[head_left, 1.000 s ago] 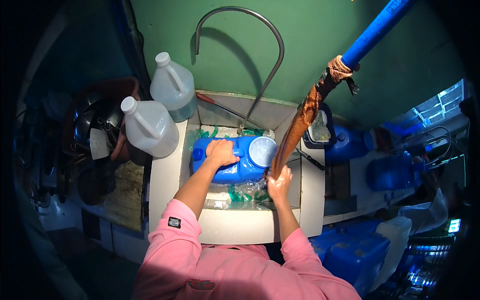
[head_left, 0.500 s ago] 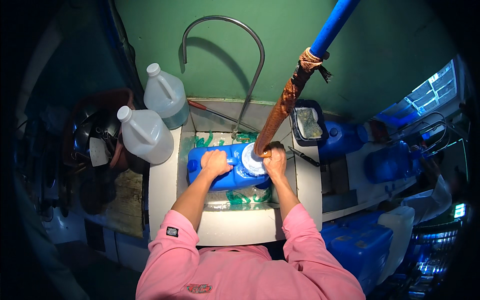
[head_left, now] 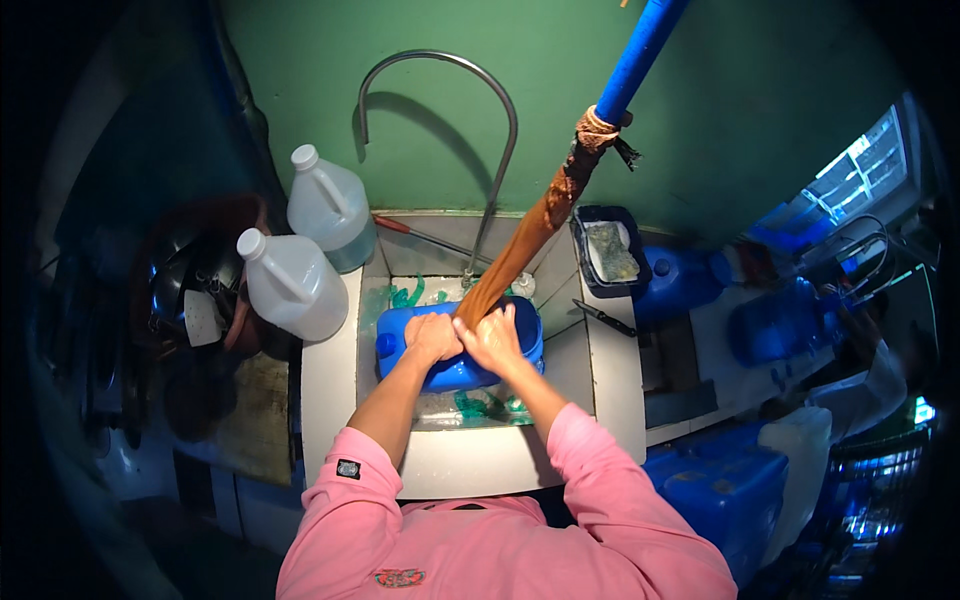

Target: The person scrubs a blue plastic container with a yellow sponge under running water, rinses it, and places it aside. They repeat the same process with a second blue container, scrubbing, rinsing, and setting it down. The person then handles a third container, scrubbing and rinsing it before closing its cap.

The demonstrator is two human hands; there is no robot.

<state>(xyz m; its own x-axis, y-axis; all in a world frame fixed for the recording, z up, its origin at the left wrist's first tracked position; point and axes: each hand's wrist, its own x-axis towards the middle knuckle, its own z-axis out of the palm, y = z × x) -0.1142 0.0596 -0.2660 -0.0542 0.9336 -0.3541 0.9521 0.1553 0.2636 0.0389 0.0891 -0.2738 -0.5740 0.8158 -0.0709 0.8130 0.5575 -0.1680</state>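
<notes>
A blue plastic jerrycan (head_left: 455, 374) lies in the tiled sink (head_left: 574, 370), its small cap toward the left. My left hand (head_left: 433, 338) is closed on the top of the can, around its handle, which the fingers mostly hide. Beside it, nearly touching, is my right hand (head_left: 492, 342), with the lower end of a brown cloth sleeve (head_left: 530, 243) between thumb and fingers. The sleeve hangs from a blue pipe (head_left: 640, 58), and its end is hidden by my hands. At the can's right end shows a dark blue hollow.
Two translucent jugs (head_left: 297, 290) stand on the left rim. A curved metal tap (head_left: 512, 130) arches behind the sink. A knife (head_left: 605, 318) and a dark tray with a sponge (head_left: 610, 250) sit at right. Green netting (head_left: 480, 405) lies in the sink. Farther right are blue containers (head_left: 715, 500).
My right hand has moved left with the sleeve's end, from the can's right end to beside my left hand. The white foam on the can's right end no longer shows.
</notes>
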